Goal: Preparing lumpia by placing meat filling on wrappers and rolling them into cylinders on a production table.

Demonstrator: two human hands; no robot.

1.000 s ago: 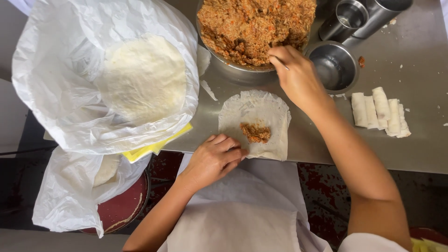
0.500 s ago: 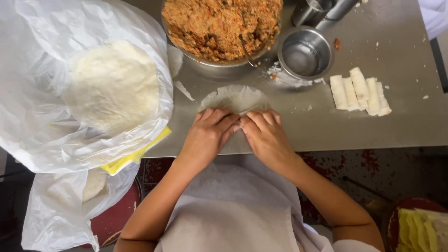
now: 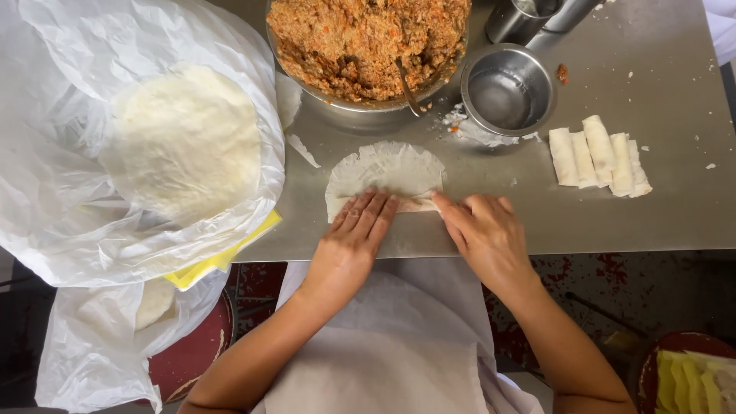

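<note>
- Steel desk (image 3: 675,222) carries everything, near edge against your apron, so all of it sits in arm's reach.
- Big clear plastic bag (image 3: 69,192) at far left, mouth spread open, a stack of round white wrappers (image 3: 184,142) lying inside — likely bagged against drying. No label visible; a yellow flat sheet (image 3: 230,257) pokes out under it.
- Second plastic bag (image 3: 92,345) hangs below the desk edge over a red stool, contents unclear.
- Large metal bowl (image 3: 360,96) of orange-brown filling (image 3: 360,34) sits just behind the work spot, spoon handle in it.
- Small steel cup (image 3: 507,88) right of the bowl.
- Four rolled pieces (image 3: 598,157) parked side by side at right, out of the way.
- One wrapper (image 3: 387,172) lies flat at centre, its near edge folded over.
- Your left hand (image 3: 356,234): fingers flat, pressing the fold down. Your right hand (image 3: 483,230): fingers extended, tips on the fold's right end. Neither pinches.
</note>
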